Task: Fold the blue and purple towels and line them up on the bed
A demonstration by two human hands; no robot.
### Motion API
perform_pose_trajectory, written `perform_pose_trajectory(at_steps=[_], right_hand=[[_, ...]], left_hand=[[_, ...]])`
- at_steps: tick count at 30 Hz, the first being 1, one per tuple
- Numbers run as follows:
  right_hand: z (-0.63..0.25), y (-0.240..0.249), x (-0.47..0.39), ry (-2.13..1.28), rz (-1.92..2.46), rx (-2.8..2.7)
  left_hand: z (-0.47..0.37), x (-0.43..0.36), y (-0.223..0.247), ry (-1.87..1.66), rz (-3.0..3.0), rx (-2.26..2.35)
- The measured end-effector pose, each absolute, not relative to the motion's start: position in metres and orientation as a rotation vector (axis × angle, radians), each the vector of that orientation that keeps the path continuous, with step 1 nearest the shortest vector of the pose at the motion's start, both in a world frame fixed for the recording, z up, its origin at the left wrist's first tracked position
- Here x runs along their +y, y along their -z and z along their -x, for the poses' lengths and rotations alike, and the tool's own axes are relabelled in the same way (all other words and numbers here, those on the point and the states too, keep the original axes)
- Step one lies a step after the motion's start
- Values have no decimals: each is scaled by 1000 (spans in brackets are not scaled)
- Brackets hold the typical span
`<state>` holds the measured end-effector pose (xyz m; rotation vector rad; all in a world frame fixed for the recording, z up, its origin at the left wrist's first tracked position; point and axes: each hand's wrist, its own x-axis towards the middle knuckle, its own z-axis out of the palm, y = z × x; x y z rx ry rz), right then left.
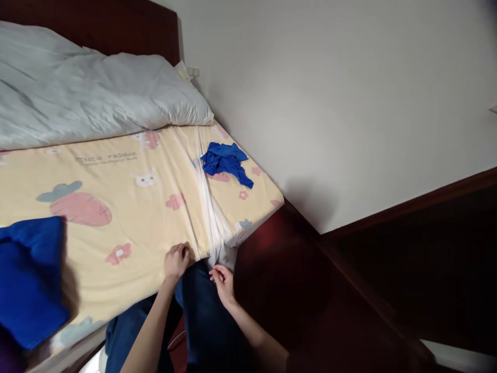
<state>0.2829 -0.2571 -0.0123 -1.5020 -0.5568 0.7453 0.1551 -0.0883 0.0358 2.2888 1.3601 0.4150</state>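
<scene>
My left hand (177, 260) rests on the near edge of the yellow printed sheet (155, 228), its fingers curled; what they hold, if anything, is hidden. To its right, my right hand (223, 282) is just beyond the bed edge, above my dark blue trousers. Its fingers are loosely bent and apart, close to a bunched white cloth (218, 228) that hangs over the edge, and nothing shows between them. Farther back on the sheet lies a crumpled blue cloth (225, 159). Neither hand touches it.
A larger folded blue cloth (31, 280) lies at the near left of the bed. A pale grey quilt (93, 98) is bunched along the dark wooden headboard (128, 23). Right of the bed are a white wall (334, 103) and a dark red floor (287, 290).
</scene>
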Motion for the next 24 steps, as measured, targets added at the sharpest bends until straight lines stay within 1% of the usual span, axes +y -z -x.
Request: perform_pose_trajectory(at_steps=[3,6,9,12,18,21,24], right_hand=[[-321,5,-236,-622,1530,-520],[-373,-9,-195,-472,1557,-559],[-429,-29,-131,-371,1565,-682],[-482,-49,-44,-310,1604,-797],[-566,-89,131,-413,1664,-890],[-584,-97,187,-594,1680,-871],[-589,-99,217,-688,1694,-673]], left_hand=[[-174,-74,-17,-366,-2345,1533],[-178,-73,1,-473,-2407,1533],[-175,-74,12,-582,-2444,1467],[-173,-73,17,-617,-2491,1362],[-171,-76,25,-565,-2550,1337],[-170,-81,30,-583,-2568,1349],[-170,-87,35,-633,-2575,1354]])
